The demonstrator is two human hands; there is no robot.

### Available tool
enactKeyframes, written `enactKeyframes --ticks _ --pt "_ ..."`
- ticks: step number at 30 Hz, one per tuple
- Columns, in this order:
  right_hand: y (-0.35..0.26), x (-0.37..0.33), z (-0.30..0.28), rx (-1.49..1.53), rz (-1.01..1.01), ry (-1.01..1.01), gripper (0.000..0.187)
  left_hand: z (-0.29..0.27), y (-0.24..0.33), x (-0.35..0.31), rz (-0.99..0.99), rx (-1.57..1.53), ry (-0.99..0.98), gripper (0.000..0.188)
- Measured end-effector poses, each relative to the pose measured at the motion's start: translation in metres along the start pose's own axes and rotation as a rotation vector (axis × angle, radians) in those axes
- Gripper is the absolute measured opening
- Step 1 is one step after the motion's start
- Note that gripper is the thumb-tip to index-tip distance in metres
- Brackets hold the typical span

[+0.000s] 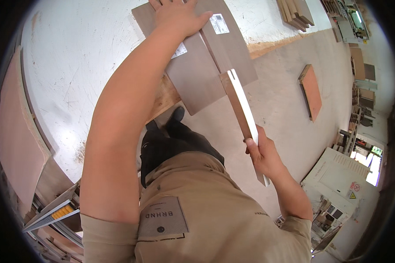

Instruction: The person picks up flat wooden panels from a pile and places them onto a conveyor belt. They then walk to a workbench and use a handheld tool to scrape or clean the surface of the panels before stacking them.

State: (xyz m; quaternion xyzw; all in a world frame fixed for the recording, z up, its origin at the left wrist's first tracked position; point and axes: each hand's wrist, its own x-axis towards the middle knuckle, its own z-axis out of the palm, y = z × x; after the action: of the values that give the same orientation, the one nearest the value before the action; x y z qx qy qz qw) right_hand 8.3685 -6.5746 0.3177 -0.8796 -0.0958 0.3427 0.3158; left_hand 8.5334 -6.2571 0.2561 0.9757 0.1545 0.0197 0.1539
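My left hand (174, 16) rests flat with fingers spread on two grey-brown panels that lie side by side; the upper edge of the view cuts off its fingertips. A narrow dark gap runs between the left panel (193, 79) and the right panel (235, 55). Each bears a white printed label, the left one partly covered by my wrist. My right hand (263, 153) grips a long narrow strip (239, 105) with a brown face and a bright white edge, slotted at its far end. That far end is close to the near end of the gap; whether it touches cannot be told.
The panels jut past the edge of a scratched white worktable (70, 65). Stacked wooden pieces (296, 13) sit at its far right. An orange-brown board (311, 93) is on the floor to the right, with a pale machine cabinet (331, 179) nearer. Pinkish sheets (19, 131) stand at left.
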Motion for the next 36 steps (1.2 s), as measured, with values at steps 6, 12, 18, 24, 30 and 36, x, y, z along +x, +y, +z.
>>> enactKeyframes --ticks 6,12,18,24,30,36 --pt "-0.042 0.002 -0.03 -0.197 0.184 -0.084 0.045 0.016 -0.004 0.0 0.027 -0.033 0.096 0.07" --pt "-0.123 0.017 -0.068 -0.411 0.415 -0.153 0.049 0.023 0.001 -0.001 0.025 -0.076 0.121 0.069" --pt "-0.178 0.052 -0.1 -0.551 0.105 -0.047 0.042 0.016 -0.007 0.005 0.013 -0.077 0.147 0.065" --pt "-0.076 0.236 -0.142 -1.08 -0.357 0.526 0.039 0.039 -0.017 0.02 0.086 0.029 0.516 0.049" --pt "-0.05 0.354 -0.143 -0.996 -0.54 0.706 0.047 0.024 -0.058 0.03 0.262 0.041 0.706 0.031" --pt "-0.079 0.275 -0.067 -0.657 -0.596 0.337 0.077 0.011 -0.054 0.017 0.319 -0.235 0.949 0.015"
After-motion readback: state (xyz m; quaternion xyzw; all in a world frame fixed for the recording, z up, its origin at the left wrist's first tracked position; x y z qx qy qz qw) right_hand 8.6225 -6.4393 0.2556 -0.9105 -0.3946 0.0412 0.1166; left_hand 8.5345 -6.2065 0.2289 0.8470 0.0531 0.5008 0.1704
